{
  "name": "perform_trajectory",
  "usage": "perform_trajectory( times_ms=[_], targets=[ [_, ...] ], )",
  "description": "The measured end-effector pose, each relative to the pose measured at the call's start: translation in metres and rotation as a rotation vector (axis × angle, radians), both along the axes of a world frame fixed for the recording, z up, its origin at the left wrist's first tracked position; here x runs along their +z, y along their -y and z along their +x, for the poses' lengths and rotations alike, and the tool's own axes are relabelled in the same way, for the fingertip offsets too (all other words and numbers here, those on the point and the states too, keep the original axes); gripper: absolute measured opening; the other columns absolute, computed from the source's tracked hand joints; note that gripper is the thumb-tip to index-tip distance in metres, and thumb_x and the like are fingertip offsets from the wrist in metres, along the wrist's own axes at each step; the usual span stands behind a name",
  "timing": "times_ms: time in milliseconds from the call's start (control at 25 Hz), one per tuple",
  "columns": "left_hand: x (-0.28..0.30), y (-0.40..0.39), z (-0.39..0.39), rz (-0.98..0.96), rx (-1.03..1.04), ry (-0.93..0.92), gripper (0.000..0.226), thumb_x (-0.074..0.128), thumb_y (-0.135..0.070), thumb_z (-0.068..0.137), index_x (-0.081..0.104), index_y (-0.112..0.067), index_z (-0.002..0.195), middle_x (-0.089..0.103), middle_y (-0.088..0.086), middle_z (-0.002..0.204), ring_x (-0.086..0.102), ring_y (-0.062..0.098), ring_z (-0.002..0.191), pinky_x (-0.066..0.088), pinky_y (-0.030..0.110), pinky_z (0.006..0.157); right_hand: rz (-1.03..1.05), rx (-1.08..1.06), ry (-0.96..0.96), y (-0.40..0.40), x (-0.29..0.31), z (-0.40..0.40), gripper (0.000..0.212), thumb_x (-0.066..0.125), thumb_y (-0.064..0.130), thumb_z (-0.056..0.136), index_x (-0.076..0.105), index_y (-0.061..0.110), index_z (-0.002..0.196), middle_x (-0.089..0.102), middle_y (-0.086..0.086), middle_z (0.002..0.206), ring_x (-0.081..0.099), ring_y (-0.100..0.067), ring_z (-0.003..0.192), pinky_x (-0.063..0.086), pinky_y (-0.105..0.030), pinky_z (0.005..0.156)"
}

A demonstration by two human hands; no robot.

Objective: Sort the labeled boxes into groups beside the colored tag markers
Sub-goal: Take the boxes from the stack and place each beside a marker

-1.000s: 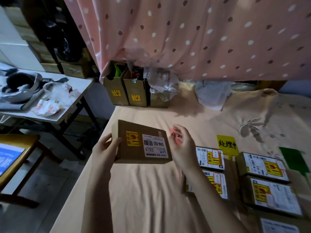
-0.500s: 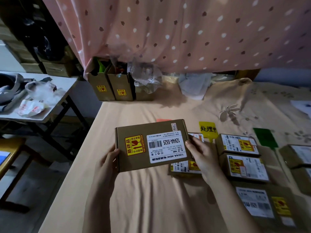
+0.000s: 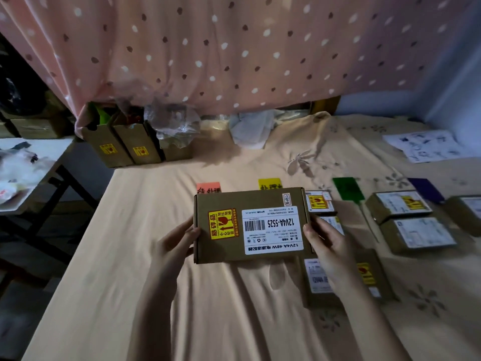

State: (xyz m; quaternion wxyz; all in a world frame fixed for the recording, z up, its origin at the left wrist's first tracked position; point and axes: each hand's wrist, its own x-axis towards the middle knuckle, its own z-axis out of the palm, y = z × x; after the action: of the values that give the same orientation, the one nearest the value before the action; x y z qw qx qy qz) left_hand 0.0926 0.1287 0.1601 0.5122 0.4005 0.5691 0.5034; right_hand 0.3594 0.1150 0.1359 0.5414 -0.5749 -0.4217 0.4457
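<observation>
The left hand (image 3: 173, 246) grasps the left short edge of a flat brown cardboard box (image 3: 251, 225) at the centre of the frame, thumb on top; the right hand (image 3: 328, 244) grasps its right short edge the same way. The box is lifted above the peach-coloured cloth (image 3: 156, 204), its top face showing a yellow fragile sticker and a white barcode label, both upside down to the camera. Just above it in the frame lie a red paper tag marker (image 3: 209, 187) and a yellow paper tag marker (image 3: 270, 184), each partly hidden by the box. Further right lie a green tag marker (image 3: 348, 190) and a dark purple tag marker (image 3: 425, 190). Several small labelled cardboard boxes (image 3: 400, 205) lie at right, between and below these markers. A pink dotted curtain (image 3: 234, 48) fills the top
</observation>
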Motion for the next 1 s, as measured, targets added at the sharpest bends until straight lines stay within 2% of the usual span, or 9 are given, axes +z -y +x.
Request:
perform_trajectory(
  times_ms=[80, 200, 280, 360, 480, 600, 680, 880, 1000],
  targets=[
    [0.001, 0.007, 0.027, 0.006, -0.022, 0.012, 0.034, 0.055, -0.009, 0.091, 0.059, -0.022, 0.122, 0.074, -0.008, 0.095, 0.065, 0.016, 0.092, 0.053, 0.022, 0.068, 0.016, -0.036, -0.012, 0.015, 0.0, 0.026, 0.024, 0.058, 0.016, 0.089, 0.064, 0.035, 0.101, 0.074, 0.02, 0.088, 0.068, 0.002, 0.085, 0.055, -0.015, 0.073],
    [0.0, 0.021, 0.078, -0.019, -0.075, 0.02, 0.033, 0.056, -0.006, 0.09, 0.062, -0.019, 0.12, 0.073, 0.002, 0.097, 0.065, 0.018, 0.094, 0.05, 0.028, 0.07, 0.044, -0.094, -0.009, 0.046, 0.001, 0.078, 0.023, 0.059, 0.017, 0.087, 0.064, 0.034, 0.103, 0.074, 0.02, 0.084, 0.069, -0.001, 0.082, 0.057, -0.018, 0.07],
    [-0.001, 0.032, 0.111, -0.007, -0.131, 0.024, 0.028, 0.062, -0.003, 0.085, 0.066, -0.02, 0.108, 0.074, 0.001, 0.092, 0.068, 0.009, 0.086, 0.052, 0.019, 0.065, 0.072, -0.115, -0.015, 0.067, 0.003, 0.112, 0.026, 0.059, 0.016, 0.085, 0.061, 0.031, 0.106, 0.074, 0.021, 0.083, 0.069, 0.001, 0.081, 0.056, -0.016, 0.068],
    [-0.002, 0.043, 0.143, 0.045, -0.191, -0.039, 0.032, 0.071, -0.005, 0.075, 0.065, -0.015, 0.105, 0.072, 0.0, 0.093, 0.068, 0.013, 0.09, 0.053, 0.012, 0.065, 0.112, -0.117, 0.009, 0.088, 0.004, 0.144, 0.032, 0.058, 0.009, 0.085, 0.059, 0.03, 0.109, 0.073, 0.024, 0.088, 0.068, 0.004, 0.086, 0.054, -0.013, 0.071],
    [0.005, 0.057, 0.187, 0.14, -0.204, -0.228, 0.045, 0.077, -0.006, 0.07, 0.061, -0.013, 0.111, 0.066, 0.0, 0.099, 0.06, 0.021, 0.102, 0.054, 0.017, 0.078, 0.155, -0.122, 0.029, 0.117, 0.005, 0.187, 0.041, 0.056, -0.001, 0.086, 0.056, 0.031, 0.112, 0.072, 0.019, 0.101, 0.067, -0.002, 0.096, 0.054, -0.015, 0.072],
    [0.018, 0.068, 0.231, 0.304, -0.246, -0.713, 0.067, 0.083, -0.022, 0.063, 0.058, -0.012, 0.124, 0.06, 0.007, 0.118, 0.055, 0.026, 0.112, 0.048, 0.041, 0.094, 0.165, -0.132, 0.034, 0.144, 0.003, 0.227, 0.044, 0.054, -0.003, 0.087, 0.055, 0.033, 0.113, 0.071, 0.013, 0.107, 0.066, -0.006, 0.099, 0.053, -0.013, 0.065],
    [0.032, 0.078, 0.267, 0.438, -0.319, -0.929, 0.072, 0.082, -0.033, 0.064, 0.055, -0.013, 0.128, 0.058, 0.009, 0.126, 0.053, 0.029, 0.116, 0.044, 0.042, 0.097, 0.163, -0.094, 0.077, 0.157, 0.004, 0.248, 0.045, 0.054, -0.005, 0.086, 0.054, 0.033, 0.112, 0.069, 0.022, 0.105, 0.064, -0.001, 0.101, 0.054, -0.014, 0.071],
    [0.068, 0.095, 0.369, 0.542, -0.749, -1.03, 0.085, 0.074, -0.048, 0.07, 0.036, -0.023, 0.142, 0.047, 0.001, 0.141, 0.044, 0.02, 0.128, 0.041, 0.037, 0.102, 0.129, 0.093, 0.412, 0.16, 0.017, 0.284, 0.055, 0.054, 0.007, 0.079, 0.055, 0.05, 0.112, 0.062, 0.022, 0.115, 0.06, 0.0, 0.106, 0.049, -0.012, 0.083],
    [0.083, 0.085, 0.407, 0.54, -0.936, -1.165, 0.067, 0.069, -0.045, 0.076, 0.044, -0.024, 0.135, 0.06, 0.001, 0.126, 0.056, 0.019, 0.115, 0.047, 0.034, 0.09, 0.107, 0.187, 0.525, 0.15, 0.032, 0.3, 0.051, 0.057, 0.004, 0.082, 0.057, 0.044, 0.114, 0.061, 0.019, 0.118, 0.055, 0.006, 0.112, 0.046, -0.009, 0.087]
  ],
)
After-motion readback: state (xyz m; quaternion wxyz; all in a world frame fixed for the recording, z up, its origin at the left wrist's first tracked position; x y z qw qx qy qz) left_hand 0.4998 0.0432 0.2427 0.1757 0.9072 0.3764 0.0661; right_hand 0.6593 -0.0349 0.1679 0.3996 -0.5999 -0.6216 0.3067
